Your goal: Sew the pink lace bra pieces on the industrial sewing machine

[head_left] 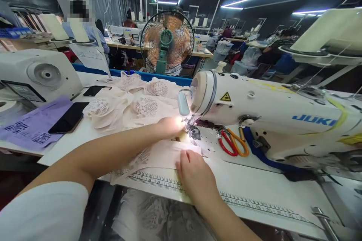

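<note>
Close to the needle of a white sewing machine (271, 116), my left hand (170, 126) has its fingers drawn together under the bright lamp. Glare hides what its fingertips hold. My right hand (198, 175) lies at the table's front, with thumb and fingers closed on the edge of a pale pink lace fabric piece (161, 155). That piece runs flat toward the presser foot (194, 132). Behind my left arm lie several more pale pink lace pieces (145, 107), loosely heaped.
Scissors with red and orange handles (233, 142) lie beside the machine bed. A ruler tape (254, 204) runs along the front edge. At left are a phone (68, 118), a purple sheet (34, 126) and another machine (39, 75). A large fan (166, 41) stands behind; a person sits beyond.
</note>
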### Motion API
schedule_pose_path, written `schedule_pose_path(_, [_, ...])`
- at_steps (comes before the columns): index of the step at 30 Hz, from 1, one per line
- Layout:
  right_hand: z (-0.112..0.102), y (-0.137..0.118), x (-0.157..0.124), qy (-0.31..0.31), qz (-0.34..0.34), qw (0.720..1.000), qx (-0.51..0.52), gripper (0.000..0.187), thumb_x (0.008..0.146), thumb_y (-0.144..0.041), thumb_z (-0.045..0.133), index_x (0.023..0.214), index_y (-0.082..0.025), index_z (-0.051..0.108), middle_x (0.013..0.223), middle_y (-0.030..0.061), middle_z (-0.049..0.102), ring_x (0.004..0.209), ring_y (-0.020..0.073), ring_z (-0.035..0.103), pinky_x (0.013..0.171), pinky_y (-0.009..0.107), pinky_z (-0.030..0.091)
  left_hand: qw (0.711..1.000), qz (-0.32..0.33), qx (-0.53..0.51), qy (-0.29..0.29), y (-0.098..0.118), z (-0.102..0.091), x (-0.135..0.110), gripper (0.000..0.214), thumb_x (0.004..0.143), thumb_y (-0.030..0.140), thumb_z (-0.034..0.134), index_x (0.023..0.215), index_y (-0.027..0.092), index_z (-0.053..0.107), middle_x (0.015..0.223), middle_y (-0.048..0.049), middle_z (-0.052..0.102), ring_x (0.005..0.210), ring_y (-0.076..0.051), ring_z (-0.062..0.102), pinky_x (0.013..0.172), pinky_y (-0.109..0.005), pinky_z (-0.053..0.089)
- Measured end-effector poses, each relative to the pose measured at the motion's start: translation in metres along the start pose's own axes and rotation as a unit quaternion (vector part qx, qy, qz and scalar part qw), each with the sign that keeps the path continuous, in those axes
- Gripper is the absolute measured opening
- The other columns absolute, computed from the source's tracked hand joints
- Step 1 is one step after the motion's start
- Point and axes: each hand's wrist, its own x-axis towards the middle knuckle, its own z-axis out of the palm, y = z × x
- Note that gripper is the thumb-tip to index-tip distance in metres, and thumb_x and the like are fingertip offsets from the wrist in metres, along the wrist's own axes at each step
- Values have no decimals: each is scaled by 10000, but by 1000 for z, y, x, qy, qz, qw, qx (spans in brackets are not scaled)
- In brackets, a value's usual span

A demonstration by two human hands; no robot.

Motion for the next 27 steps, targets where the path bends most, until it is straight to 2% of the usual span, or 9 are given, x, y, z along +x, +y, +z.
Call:
schedule_pose_path(4, [20, -3, -2, 90, -92, 992, -4, 319, 840, -126, 476, 1146, -137, 566, 1189, 157, 565, 1139, 288, 484, 920, 400, 428, 998, -28, -32, 35, -7, 19, 34, 260, 886, 325, 418, 924, 149, 605, 972, -89, 624, 889, -218, 597, 760, -294, 472])
schedule_pose_path(8, [17, 11, 16, 27, -180, 982, 53, 292, 870, -146, 424, 1127, -150, 563, 1275, 145, 519, 1203, 269, 449, 987, 433, 399, 994, -66, -70, 55, -14, 17, 54, 244, 858, 301, 459, 990, 141, 587, 935, -94, 640, 880, -241, 608, 756, -320, 481])
schedule_pose_path(11, [7, 25, 29, -24, -207, 973, 95, 289, 864, -188, 437, 1119, -131, 560, 1307, 143, 492, 1242, 268, 417, 1002, 425, 400, 991, -73, -90, 61, -13, 6, 45, 246, 862, 259, 437, 1009, 115, 571, 920, -116, 643, 817, -241, 616, 693, -329, 488])
schedule_pose_path(13, [3, 31, 34, -39, -211, 970, 113, 299, 861, -200, 441, 1128, -127, 555, 1310, 139, 491, 1257, 269, 401, 1004, 432, 402, 993, -39, -98, 57, -10, 1, 27, 253, 887, 263, 390, 997, 130, 575, 881, -100, 650, 778, -223, 615, 674, -325, 488])
schedule_pose_path(15, [1, 35, 35, -46, -217, 967, 126, 305, 862, -205, 440, 1134, -129, 555, 1258, 136, 530, 1223, 262, 435, 988, 436, 419, 994, 29, -103, 33, -7, 1, 4, 208, 875, 290, 442, 944, 171, 598, 877, -64, 657, 805, -202, 611, 717, -305, 488])
schedule_pose_path(17, [3, 36, 32, -42, -215, 967, 131, 317, 857, -207, 451, 1146, -127, 554, 1228, 136, 550, 1198, 259, 459, 977, 435, 429, 987, 125, -104, 13, -6, 9, -17, 158, 845, 286, 514, 922, 188, 611, 951, -53, 658, 899, -192, 599, 794, -285, 476])
schedule_pose_path(20, [10, 39, 19, -6, -204, 973, 108, 365, 852, -194, 450, 1194, -103, 536, 1290, 157, 516, 1222, 274, 449, 986, 450, 426, 970, 217, -95, 47, -8, 27, -33, 199, 859, 250, 504, 1017, 166, 590, 1128, -100, 608, 1068, -207, 539, 898, -315, 435])
schedule_pose_path(23, [19, 44, 1, 51, -195, 977, 61, 415, 872, -229, 419, 1246, -71, 504, 1311, 171, 510, 1207, 289, 479, 938, 461, 473, 967, 230, -82, 73, -8, 40, -31, 191, 864, 234, 497, 1019, 156, 576, 1166, -117, 582, 1100, -215, 517, 904, -330, 424])
schedule_pose_path(27, [23, 49, -15, 83, -203, 975, 23, 449, 903, -322, 395, 1238, -47, 514, 1300, 168, 526, 1180, 279, 516, 909, 430, 504, 968, 231, -66, 72, -7, 41, -23, 120, 850, 219, 501, 915, 157, 581, 1107, -100, 601, 1027, -207, 545, 828, -307, 444])
